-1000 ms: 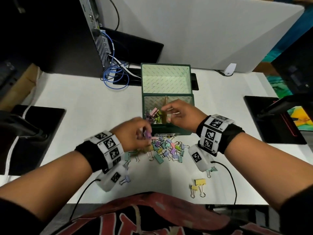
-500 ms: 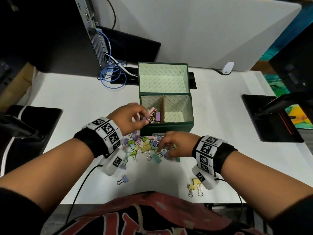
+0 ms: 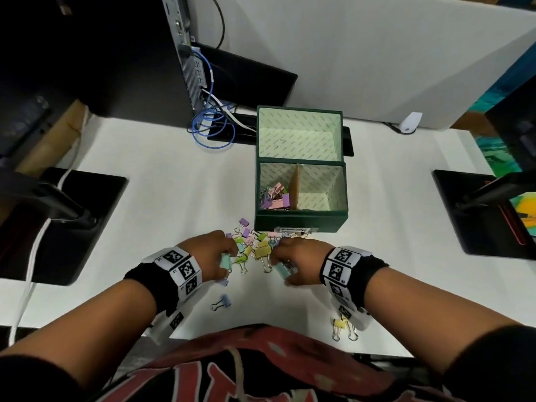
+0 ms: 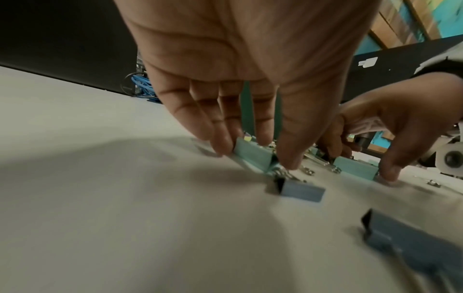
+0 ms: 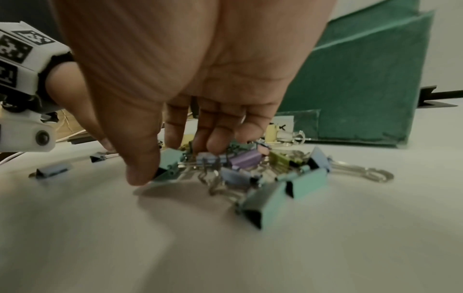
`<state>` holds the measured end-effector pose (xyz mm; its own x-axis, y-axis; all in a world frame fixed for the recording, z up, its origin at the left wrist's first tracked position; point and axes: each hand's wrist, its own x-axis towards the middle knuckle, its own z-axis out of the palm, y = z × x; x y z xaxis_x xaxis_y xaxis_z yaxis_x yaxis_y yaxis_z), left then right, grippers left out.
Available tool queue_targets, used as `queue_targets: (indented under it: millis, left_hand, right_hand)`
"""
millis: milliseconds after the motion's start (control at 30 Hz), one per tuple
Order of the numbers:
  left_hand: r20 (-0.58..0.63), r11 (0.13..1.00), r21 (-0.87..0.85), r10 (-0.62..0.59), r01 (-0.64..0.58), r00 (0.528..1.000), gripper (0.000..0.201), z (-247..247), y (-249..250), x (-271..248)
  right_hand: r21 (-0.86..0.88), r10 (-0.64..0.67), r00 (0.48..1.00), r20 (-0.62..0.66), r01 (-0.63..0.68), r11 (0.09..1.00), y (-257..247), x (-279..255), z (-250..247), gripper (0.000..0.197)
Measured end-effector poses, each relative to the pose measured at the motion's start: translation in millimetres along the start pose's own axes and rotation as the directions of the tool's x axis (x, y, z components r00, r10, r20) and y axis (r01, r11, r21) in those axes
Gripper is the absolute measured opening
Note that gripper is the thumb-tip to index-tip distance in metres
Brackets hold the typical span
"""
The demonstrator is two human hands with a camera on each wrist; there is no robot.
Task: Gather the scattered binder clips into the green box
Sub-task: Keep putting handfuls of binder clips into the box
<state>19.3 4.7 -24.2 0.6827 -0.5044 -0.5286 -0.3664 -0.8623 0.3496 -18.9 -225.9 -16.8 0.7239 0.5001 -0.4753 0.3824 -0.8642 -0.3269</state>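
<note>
The green box (image 3: 301, 224) stands open on the white table, with several pastel binder clips (image 3: 275, 195) in its left compartment. A loose pile of clips (image 3: 258, 245) lies just in front of it. My left hand (image 4: 255, 156) is down at the pile's left edge, pinching a teal clip (image 4: 250, 158) between thumb and fingers. At the pile's right edge my right hand (image 5: 172, 158) pinches another teal clip (image 5: 166, 165). Both clips still touch the table.
A blue clip (image 3: 222, 301) lies alone near the table's front edge, and two yellow clips (image 3: 342, 327) sit under my right wrist. Black pads (image 3: 58, 224) flank the table on both sides. A computer tower with blue cables (image 3: 208, 126) stands at the back left.
My left hand has come back from the box's left compartment down to the pile and taken a teal clip. The right hand, at the box a second ago, stays at the pile.
</note>
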Motion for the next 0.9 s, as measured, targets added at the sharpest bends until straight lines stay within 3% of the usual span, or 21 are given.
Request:
queue_targets:
  millis: [200,300,433,500,600,700,800,900]
  left_hand:
    - [-0.008,1.0,0.004,-0.003,0.003,1.0,0.044,4.9,-0.1,1.6]
    - [-0.01,0.998,-0.054,0.011,-0.012,1.0,0.04,0.6,-1.8,0.8]
    - [-0.079,0.984,-0.163,0.067,-0.079,0.995,0.029,-10.3,-3.7,-1.4]
    - [-0.099,0.973,-0.203,0.091,-0.11,0.991,0.026,-17.2,-2.9,-3.4]
    - [-0.165,0.947,-0.289,0.094,-0.139,0.982,0.03,-27.0,1.3,-5.0]
    - [-0.259,0.916,-0.368,0.068,-0.163,0.964,0.032,-38.5,8.9,-3.5]
    - [-0.346,0.908,-0.378,0.045,-0.183,0.937,0.03,-53.6,17.4,-0.2]
    - [-0.41,0.917,-0.344,0.048,-0.203,0.911,0.022,-67.8,26.2,5.0]
  right_hand:
    - [0.036,0.027,0.999,-0.025,-0.026,0.999,1.9,2.3,1.0,0.048]
    - [0.234,0.096,0.995,-0.029,-0.086,0.968,2.7,-3.9,-16.5,0.04]
    - [0.686,0.195,0.979,-0.052,-0.107,0.72,7.7,-15.8,-50.7,0.021]
    - [0.8,0.251,0.961,-0.117,-0.059,0.597,9.6,-17.3,-68.0,0.016]
    - [0.869,0.371,0.895,-0.246,0.034,0.494,9.9,-13.2,-87.5,0.016]
    - [0.843,0.44,0.823,-0.359,0.083,0.531,10.6,-7.8,-95.8,0.033]
    - [0.841,0.396,0.86,-0.321,0.067,0.537,12.1,-4.4,-95.8,0.051]
    - [0.804,0.38,0.869,-0.318,0.035,0.594,14.2,-5.9,-89.4,0.052]
